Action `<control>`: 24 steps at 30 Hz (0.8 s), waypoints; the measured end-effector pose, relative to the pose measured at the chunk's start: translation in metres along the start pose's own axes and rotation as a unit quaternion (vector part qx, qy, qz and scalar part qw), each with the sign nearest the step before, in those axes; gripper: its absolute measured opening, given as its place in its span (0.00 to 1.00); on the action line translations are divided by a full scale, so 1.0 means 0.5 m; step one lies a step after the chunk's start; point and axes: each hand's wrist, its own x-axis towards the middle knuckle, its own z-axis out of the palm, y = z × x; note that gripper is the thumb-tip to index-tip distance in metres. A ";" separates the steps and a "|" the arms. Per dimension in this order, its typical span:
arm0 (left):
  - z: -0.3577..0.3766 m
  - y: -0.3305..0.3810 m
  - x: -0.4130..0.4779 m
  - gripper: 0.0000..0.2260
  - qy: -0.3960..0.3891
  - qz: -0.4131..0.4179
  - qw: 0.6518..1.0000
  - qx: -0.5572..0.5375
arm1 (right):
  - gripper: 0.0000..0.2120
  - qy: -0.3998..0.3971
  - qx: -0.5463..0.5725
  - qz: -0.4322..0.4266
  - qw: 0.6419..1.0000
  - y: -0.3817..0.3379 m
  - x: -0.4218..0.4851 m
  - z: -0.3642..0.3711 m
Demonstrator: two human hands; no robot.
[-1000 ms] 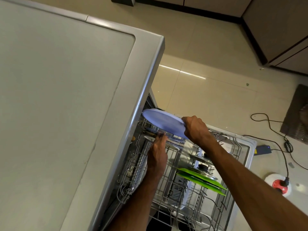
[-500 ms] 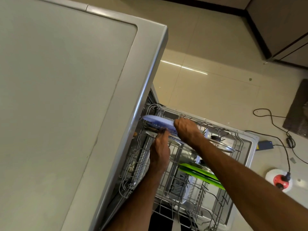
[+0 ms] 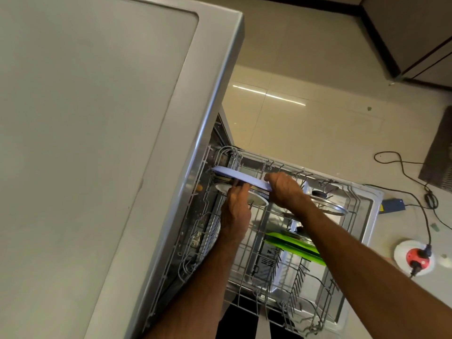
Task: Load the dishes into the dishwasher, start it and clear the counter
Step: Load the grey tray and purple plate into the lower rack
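Grips lavender plate (image 3: 241,178) by its near rim with right hand (image 3: 285,192), fingers curled over the edge, plate nearly flat above the back of the pulled-out dishwasher rack (image 3: 244,260), far end just beside the countertop (image 3: 97,143) edge. Reaches left hand (image 3: 236,209) up beneath it, partly covering a white plate (image 3: 256,200); fingertips hidden, grip not discernible.

left hand (image 3: 235,207) — fingers curled, wrist straight | right hand (image 3: 285,192) — gripping, knuckles up

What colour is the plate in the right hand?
The plate is pale lavender-blue; head view shows it.
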 end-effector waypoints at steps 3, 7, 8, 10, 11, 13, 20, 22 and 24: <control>-0.005 -0.002 -0.001 0.27 -0.013 0.018 1.000 -0.001 | 0.19 0.026 0.028 0.015 0.999 0.022 -0.012 0.010; -0.015 -0.001 -0.023 0.29 -0.018 0.026 0.999 0.019 | 0.23 0.045 0.081 0.027 0.995 0.035 -0.047 0.004; -0.018 -0.002 -0.035 0.31 -0.019 0.016 0.999 0.021 | 0.23 0.055 0.099 0.029 0.993 0.036 -0.059 0.001; -0.022 -0.008 -0.068 0.32 -0.018 -0.001 1.000 0.024 | 0.20 0.083 0.132 0.033 0.987 0.034 -0.087 0.000; -0.025 -0.012 -0.087 0.31 -0.022 -0.011 0.999 0.027 | 0.18 0.105 0.148 0.038 0.983 0.029 -0.104 0.000; -0.034 -0.016 -0.128 0.29 -0.029 -0.031 0.999 0.025 | 0.14 0.160 0.191 0.044 0.967 0.009 -0.145 0.000; -0.130 0.028 -0.294 0.23 0.015 -0.078 0.997 -0.012 | 0.11 0.146 0.314 0.052 0.937 -0.099 -0.316 -0.009; -0.171 0.051 -0.349 0.21 0.041 -0.074 0.996 -0.029 | 0.11 0.138 0.318 0.032 0.937 -0.137 -0.370 -0.028; -0.227 0.082 -0.412 0.18 0.081 -0.061 0.994 -0.042 | 0.09 0.148 0.331 -0.007 0.932 -0.183 -0.428 -0.061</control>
